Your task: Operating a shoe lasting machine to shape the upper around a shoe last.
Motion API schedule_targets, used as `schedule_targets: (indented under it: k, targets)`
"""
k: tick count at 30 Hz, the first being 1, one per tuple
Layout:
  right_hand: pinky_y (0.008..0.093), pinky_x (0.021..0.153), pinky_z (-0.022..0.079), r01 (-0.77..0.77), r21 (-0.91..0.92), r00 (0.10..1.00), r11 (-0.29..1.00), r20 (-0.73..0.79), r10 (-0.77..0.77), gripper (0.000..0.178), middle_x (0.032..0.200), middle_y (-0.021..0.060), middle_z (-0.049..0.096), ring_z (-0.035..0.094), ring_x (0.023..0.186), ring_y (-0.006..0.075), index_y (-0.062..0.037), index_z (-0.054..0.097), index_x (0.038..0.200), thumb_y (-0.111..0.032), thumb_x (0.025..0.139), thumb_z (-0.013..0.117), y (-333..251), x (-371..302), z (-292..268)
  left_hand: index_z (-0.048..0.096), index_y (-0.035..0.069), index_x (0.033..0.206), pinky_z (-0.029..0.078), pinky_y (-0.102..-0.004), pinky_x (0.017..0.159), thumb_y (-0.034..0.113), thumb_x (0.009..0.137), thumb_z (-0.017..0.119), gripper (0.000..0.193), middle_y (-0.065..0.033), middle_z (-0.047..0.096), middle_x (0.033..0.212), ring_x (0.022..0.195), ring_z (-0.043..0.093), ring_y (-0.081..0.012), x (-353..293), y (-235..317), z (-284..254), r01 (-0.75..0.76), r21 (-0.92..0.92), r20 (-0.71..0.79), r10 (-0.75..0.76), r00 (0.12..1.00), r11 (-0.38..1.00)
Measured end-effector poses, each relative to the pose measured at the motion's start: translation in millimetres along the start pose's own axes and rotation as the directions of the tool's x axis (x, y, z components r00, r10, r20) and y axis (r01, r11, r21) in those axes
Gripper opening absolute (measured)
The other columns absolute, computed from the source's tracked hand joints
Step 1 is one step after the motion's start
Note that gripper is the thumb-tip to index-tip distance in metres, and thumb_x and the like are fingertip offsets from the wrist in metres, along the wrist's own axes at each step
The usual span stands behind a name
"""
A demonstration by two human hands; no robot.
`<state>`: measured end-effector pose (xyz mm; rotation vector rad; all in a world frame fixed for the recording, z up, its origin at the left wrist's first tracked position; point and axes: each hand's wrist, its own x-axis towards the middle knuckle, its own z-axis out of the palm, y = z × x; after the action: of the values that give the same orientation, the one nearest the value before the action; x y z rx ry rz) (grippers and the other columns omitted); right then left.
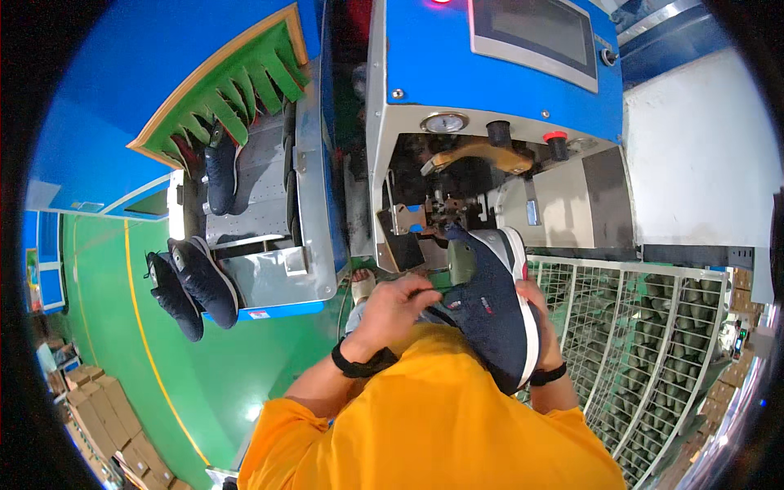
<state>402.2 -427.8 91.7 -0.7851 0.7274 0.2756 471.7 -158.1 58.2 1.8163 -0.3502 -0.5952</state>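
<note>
In front of my chest is a navy sneaker [494, 322] with a white sole and a red accent near the heel. My right hand [541, 320] grips it from the sole side. An olive-green shoe last [462, 261] shows in the shoe's opening, close to the machine's metal clamp parts [437, 214]. At the lace side, my left hand [398, 309] has its fingers pinched together beside the dark tongue and laces. What lies between those fingertips is too small to make out. Both wrists wear black bands.
The blue machine [425, 61] has a screen, gauge and red-topped knob [555, 140]. At left, a conveyor [265, 175] with a green strip curtain [233, 106] carries a navy shoe [220, 175]; two more shoes [202, 282] sit at its edge. A wire rack [625, 327] at right holds several shoe lasts.
</note>
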Motion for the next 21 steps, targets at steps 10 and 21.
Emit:
schedule_targets:
  k: [10, 21]
  targets:
    - [0.0238, 0.083, 0.05, 0.438, -0.723, 0.868, 0.535, 0.186, -0.46, 0.107, 0.126, 0.0067, 0.06, 0.059, 0.097, 0.012, 0.0, 0.019, 0.16, -0.009, 0.075, 0.084, -60.6, 43.2, 27.8, 0.07, 0.001, 0.099, 0.05, -0.0424, 0.068, 0.032, 0.092, 0.068, 0.032, -0.0194, 0.068, 0.08, 0.075, 0.066, -0.0364, 6.5, -25.8, 5.5, 0.186, 0.043, 0.1, -0.19, 0.977, 0.982]
    - [0.0455, 0.1, 0.048, 0.154, -0.965, 0.872, -0.213, 0.234, -0.43, 0.121, 0.125, 0.0392, 0.049, 0.059, 0.11, 0.0508, -0.011, 0.009, 0.163, -0.042, 0.072, 0.083, -68.4, 94.6, 74.6, 0.069, 0.002, 0.096, 0.051, -0.0266, 0.066, 0.029, 0.1, 0.062, 0.027, -0.0029, 0.073, 0.086, 0.073, 0.065, -0.0102, 30.8, -85.9, 14.7, 0.357, -0.516, 0.126, -0.343, 0.931, 0.779]
